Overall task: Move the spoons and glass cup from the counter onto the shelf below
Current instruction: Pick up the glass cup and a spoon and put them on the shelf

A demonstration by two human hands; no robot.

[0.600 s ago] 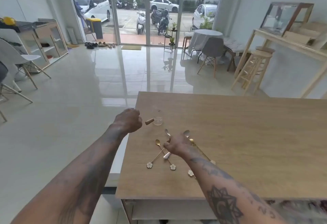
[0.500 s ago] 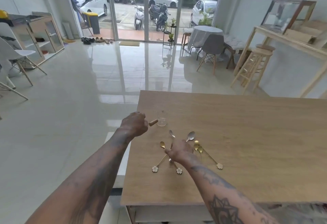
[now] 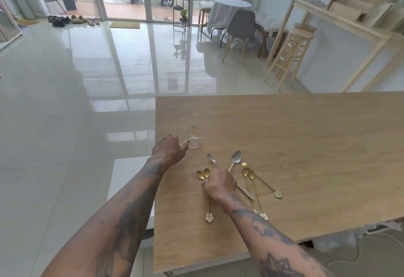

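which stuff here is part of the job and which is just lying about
Part of the job: glass cup, silver spoons, gold spoons, counter, left hand, right hand.

Just lying about: stool, grey chair, shoes, plant stand.

Materials and finishes: counter, cup, spoons, floor.
The counter (image 3: 295,145) is light wood-grain board with a matt, smooth face. The glass cup (image 3: 194,141) is clear, nearly invisible glass. Two silver spoons (image 3: 235,159) are polished grey metal; the gold spoons (image 3: 251,176) are shiny brass-coloured metal with pale flower-shaped ends. The floor (image 3: 76,102) is glossy, mirror-reflective tile. The stools (image 3: 293,56) are bare pale wood.
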